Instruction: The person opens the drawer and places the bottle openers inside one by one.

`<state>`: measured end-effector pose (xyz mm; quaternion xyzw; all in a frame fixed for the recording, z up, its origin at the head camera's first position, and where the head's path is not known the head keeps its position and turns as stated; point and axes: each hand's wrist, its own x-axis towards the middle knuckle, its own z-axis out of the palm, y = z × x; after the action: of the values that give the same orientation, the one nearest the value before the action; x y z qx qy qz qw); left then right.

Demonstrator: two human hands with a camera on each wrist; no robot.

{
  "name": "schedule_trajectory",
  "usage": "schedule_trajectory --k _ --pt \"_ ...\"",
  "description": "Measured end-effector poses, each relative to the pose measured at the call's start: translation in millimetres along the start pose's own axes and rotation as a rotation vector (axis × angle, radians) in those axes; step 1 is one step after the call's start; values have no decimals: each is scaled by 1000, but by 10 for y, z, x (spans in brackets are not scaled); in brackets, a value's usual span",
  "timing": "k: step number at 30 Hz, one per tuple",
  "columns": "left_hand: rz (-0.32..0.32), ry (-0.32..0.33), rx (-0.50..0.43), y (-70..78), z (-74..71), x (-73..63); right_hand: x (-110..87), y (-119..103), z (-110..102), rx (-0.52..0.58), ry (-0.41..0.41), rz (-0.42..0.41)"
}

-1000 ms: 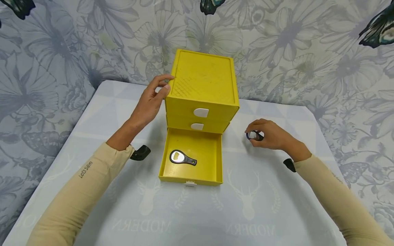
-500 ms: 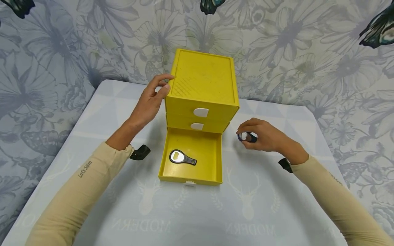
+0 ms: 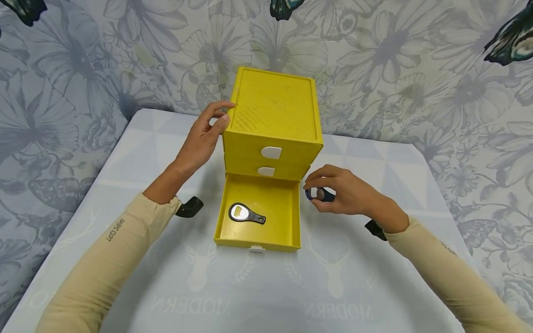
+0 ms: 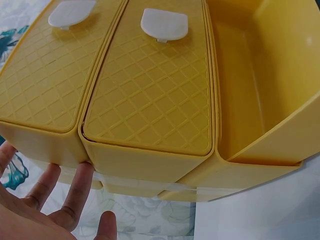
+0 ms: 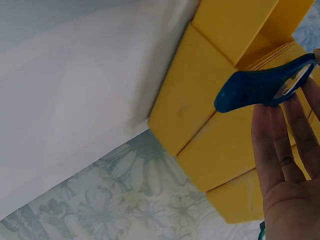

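A yellow drawer box (image 3: 275, 104) stands at the middle of the table, its lowest drawer (image 3: 283, 233) pulled out. Inside that drawer lies a black bottle opener (image 3: 253, 215) with a metal plate in its round head. My left hand (image 3: 201, 138) rests against the box's upper left side; the left wrist view has its fingers (image 4: 77, 192) fairly straight against the yellow wall. Just right of the drawer, my right hand (image 3: 343, 190) pinches a blue bottle opener (image 5: 250, 90) by its ring-shaped head. Its handle points back toward the palm in the head view.
Two upper drawers with white tabs, such as the top tab (image 3: 271, 152), are closed. A patterned cloth (image 3: 258, 296) covers the table. Behind the box rises a floral wall (image 3: 383, 60).
My right hand has moved left with the blue bottle opener, closer to the pulled-out drawer. My left hand, the box and the black bottle opener have stayed in place.
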<state>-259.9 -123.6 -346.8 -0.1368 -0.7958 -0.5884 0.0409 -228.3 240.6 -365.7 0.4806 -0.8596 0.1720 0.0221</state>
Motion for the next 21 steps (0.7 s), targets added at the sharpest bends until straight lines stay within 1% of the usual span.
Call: schedule_trajectory --k 2,7,11,15,21 --pt "1 0 -1 0 -5 0 39 -30 12 13 7 -27" --pt "0 -5 3 1 -12 0 119 -113 50 23 2 -58" --pt "1 -1 5 6 -14 4 199 -231 87 28 -6 -88" --pt "1 4 -7 1 -5 12 288 -336 126 35 3 -121" --pt "-4 4 -11 -1 14 12 410 -407 240 54 2 -183"
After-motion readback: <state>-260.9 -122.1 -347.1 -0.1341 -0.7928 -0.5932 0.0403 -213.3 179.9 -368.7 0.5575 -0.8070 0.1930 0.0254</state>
